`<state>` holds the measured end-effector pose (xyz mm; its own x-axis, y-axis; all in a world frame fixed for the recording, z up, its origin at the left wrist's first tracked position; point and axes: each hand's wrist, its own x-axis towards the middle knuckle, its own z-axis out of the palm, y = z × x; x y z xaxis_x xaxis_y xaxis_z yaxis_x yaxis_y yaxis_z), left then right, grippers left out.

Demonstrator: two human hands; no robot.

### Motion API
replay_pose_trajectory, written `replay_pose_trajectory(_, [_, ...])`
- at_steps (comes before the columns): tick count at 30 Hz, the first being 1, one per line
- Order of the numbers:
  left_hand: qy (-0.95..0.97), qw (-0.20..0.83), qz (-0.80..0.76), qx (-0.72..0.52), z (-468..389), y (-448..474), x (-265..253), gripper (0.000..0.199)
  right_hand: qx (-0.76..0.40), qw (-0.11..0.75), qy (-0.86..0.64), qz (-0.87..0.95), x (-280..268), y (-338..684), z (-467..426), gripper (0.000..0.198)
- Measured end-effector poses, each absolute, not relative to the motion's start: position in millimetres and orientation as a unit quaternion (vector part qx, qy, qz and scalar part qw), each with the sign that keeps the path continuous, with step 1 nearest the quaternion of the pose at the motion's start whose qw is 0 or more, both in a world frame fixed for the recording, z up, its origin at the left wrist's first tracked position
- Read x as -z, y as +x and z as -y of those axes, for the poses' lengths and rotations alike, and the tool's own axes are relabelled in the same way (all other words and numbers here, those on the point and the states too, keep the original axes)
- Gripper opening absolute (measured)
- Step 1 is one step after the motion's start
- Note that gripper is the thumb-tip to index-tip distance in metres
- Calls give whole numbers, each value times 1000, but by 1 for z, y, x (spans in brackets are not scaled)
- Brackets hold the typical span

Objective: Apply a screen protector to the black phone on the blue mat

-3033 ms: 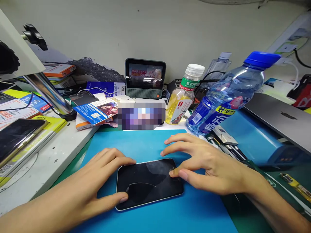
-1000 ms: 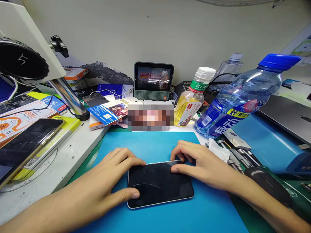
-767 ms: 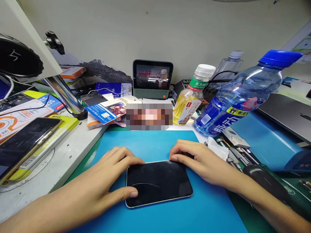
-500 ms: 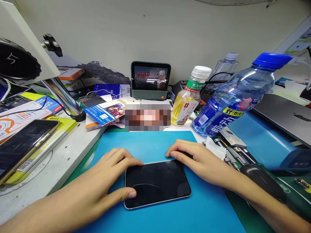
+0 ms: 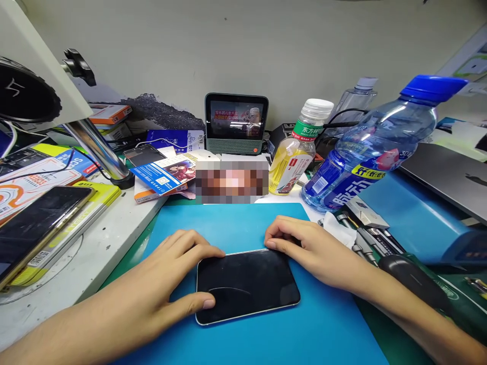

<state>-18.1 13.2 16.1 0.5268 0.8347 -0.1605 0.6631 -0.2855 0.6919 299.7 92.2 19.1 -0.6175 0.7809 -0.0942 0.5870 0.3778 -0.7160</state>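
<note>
A smartphone [image 5: 251, 284] with a dark screen and a pale metal frame lies sideways on a blue mat [image 5: 228, 228]. A thin curved line shows on its glass. My left hand [image 5: 182, 268] holds the left end, with the thumb on the screen and the fingers over the far edge. At the far right edge, my right hand [image 5: 308, 248] has its fingers curled and its thumb and forefinger pinched together, close to the frame or touching it. What those fingertips hold, if anything, is too small to make out.
On the left are a lamp-like stand [image 5: 99, 152], another phone [image 5: 41, 228] and several boxes. A smart display [image 5: 236, 124] stands at the back. To the right are a tea bottle [image 5: 297, 152], a large blue-capped bottle [image 5: 365, 152], tools [image 5: 365, 243] and a black mouse-like object [image 5: 413, 279].
The right thumb and fingertips have drawn closer together and shifted slightly right along the phone's far edge. The left hand keeps its hold. The view has tilted a little.
</note>
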Motion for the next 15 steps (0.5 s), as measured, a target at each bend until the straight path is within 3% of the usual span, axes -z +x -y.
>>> replay_pose_trajectory(7, [799,353,-473,-116,-13,-19,-15,41,-397,69,-379,833,-31,315,-99,29])
replay_pose_trajectory(11, [804,354,-462,-125,-17,-19,-15,37,-420,24,-362,832,-36,324,-103,51])
replay_pose_trajectory(15, [799,361,-465,-123,-19,-16,-18,39,-420,17,-367,830,-35,321,-102,58])
